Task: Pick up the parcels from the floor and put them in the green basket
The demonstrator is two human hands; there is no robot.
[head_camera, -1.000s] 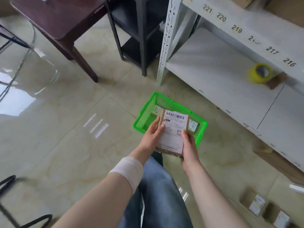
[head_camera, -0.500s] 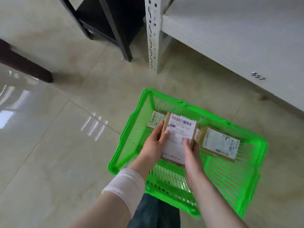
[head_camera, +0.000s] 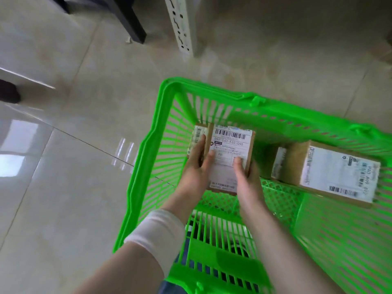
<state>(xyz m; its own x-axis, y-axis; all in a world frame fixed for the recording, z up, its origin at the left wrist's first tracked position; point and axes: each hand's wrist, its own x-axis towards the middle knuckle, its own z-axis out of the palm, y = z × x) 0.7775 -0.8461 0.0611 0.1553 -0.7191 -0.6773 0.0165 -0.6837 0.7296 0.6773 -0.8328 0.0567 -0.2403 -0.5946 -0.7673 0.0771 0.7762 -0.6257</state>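
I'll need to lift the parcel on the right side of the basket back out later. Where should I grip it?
Grip the parcel across its two long brown side faces, coming straight down from above. It lies flat, label up, and the basket walls block any sideways approach.

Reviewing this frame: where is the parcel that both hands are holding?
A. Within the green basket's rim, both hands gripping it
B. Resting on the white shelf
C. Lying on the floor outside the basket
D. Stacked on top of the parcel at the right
A: the left hand and right hand grip the held parcel inside the rim of the green basket, apart from the parcel at the right.
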